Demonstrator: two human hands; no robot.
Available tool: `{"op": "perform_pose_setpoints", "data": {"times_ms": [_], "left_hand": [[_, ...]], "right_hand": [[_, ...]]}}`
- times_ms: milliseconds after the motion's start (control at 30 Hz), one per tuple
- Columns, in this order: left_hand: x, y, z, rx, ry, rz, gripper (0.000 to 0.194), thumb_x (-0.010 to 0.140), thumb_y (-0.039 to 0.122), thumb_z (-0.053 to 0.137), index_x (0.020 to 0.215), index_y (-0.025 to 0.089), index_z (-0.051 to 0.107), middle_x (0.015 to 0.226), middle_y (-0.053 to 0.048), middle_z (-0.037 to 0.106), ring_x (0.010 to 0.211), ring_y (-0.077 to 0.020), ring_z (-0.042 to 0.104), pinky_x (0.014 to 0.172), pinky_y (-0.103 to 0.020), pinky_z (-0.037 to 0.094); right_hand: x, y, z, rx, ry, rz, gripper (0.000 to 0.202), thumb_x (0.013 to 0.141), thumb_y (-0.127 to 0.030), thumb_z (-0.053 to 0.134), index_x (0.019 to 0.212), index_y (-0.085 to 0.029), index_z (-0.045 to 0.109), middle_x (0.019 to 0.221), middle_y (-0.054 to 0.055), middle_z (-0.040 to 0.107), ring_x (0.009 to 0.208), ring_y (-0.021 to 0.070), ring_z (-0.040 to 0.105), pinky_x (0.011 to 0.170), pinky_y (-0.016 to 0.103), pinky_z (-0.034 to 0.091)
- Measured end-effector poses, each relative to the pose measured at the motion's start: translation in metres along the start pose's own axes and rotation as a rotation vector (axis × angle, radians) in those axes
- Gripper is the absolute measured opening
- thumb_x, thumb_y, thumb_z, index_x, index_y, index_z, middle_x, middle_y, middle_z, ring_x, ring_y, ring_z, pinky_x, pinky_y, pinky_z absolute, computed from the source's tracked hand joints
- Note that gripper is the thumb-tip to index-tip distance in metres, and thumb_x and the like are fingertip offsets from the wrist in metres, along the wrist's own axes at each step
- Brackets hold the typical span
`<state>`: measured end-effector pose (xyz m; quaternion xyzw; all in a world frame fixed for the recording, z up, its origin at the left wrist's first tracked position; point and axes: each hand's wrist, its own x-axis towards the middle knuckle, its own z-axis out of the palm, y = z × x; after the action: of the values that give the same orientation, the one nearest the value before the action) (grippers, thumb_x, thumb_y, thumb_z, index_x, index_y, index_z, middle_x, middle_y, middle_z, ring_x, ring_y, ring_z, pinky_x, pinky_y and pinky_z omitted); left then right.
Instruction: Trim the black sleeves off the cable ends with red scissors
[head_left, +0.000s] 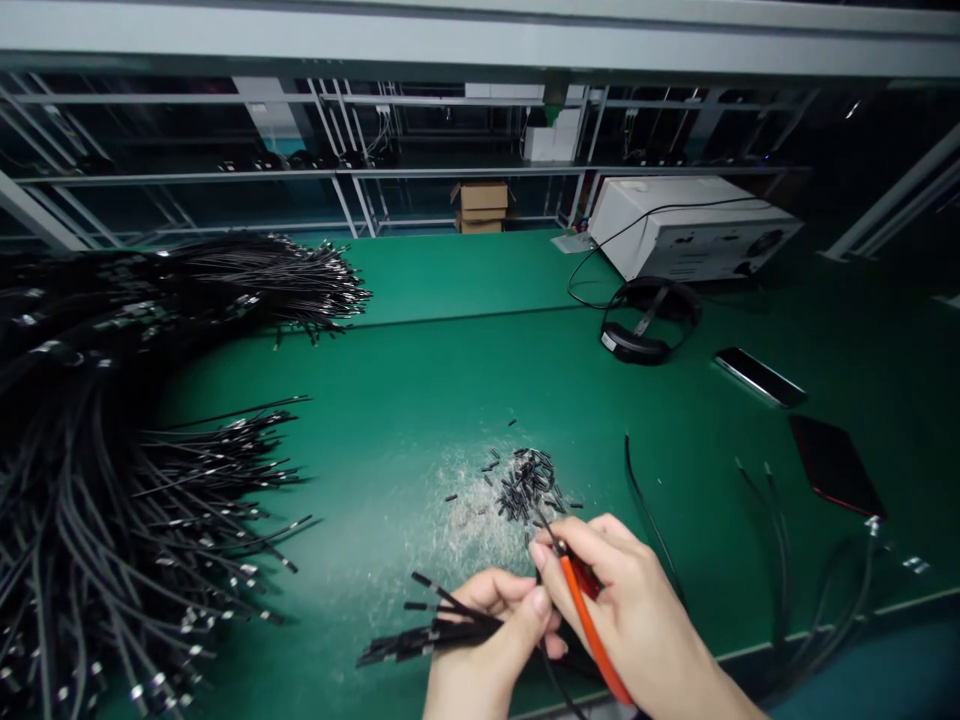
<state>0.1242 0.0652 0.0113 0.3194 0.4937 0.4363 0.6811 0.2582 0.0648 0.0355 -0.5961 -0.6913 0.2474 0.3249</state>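
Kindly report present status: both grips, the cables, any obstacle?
Left grip: closed on black cables. Right grip: holding orange-handled tool. Black pieces piled near its tip, possibly in the way.

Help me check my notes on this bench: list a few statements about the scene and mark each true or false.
1. The right hand holds an orange-handled tool. True.
2. The left hand lies flat and holds nothing. False: it holds a bundle of black cables.
3. Short black pieces lie in a scattered heap just beyond the hands. True.
4. The large mass of cables is at the right of the picture. False: it is at the left.
5. The tabletop is white. False: it is green.
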Motion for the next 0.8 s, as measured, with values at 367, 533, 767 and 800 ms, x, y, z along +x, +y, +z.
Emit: {"op": "perform_pose_setpoints", "data": {"times_ms": [367,533,767,800], "left_hand": [[-0.002,0.002,0.0,0.015,-0.011,-0.02,0.018,0.059,0.03,0.077,0.057,0.015,0.067,0.046,-0.002,0.067,0.041,-0.015,0.061,0.046,-0.023,0.047],[-0.002,0.004,-0.006,-0.062,-0.008,-0.141,0.019,0.064,0.031,0.073,0.061,0.012,0.068,0.048,-0.003,0.066,0.042,-0.0124,0.057,0.047,-0.022,0.044],[-0.004,0.006,-0.005,-0.186,-0.049,-0.209,0.017,0.066,0.028,0.071,0.064,0.012,0.069,0.047,-0.001,0.062,0.043,-0.0095,0.052,0.054,-0.023,0.045],[-0.005,0.006,-0.005,-0.183,-0.051,-0.216,0.016,0.066,0.028,0.071,0.064,0.012,0.069,0.047,-0.002,0.062,0.043,-0.0096,0.053,0.054,-0.023,0.044]], "right_hand": [[0.009,0.009,-0.025,-0.535,0.006,-0.654,0.022,0.088,-0.016,0.04,0.101,-0.013,0.057,0.065,0.003,0.054,0.064,0.0156,0.048,0.077,0.036,0.034],[0.009,0.026,-0.031,-0.52,0.098,-0.477,0.017,0.087,-0.02,0.046,0.098,-0.016,0.058,0.068,0.002,0.056,0.065,0.0146,0.05,0.081,0.035,0.033],[0.005,0.037,-0.013,-0.603,-0.042,-0.41,0.024,0.087,-0.038,0.05,0.094,-0.018,0.061,0.068,0.003,0.057,0.069,0.0171,0.053,0.081,0.036,0.029],[0.004,0.038,-0.012,-0.606,-0.041,-0.423,0.024,0.088,-0.038,0.049,0.095,-0.018,0.061,0.067,0.003,0.057,0.068,0.0168,0.052,0.08,0.036,0.029]]}}
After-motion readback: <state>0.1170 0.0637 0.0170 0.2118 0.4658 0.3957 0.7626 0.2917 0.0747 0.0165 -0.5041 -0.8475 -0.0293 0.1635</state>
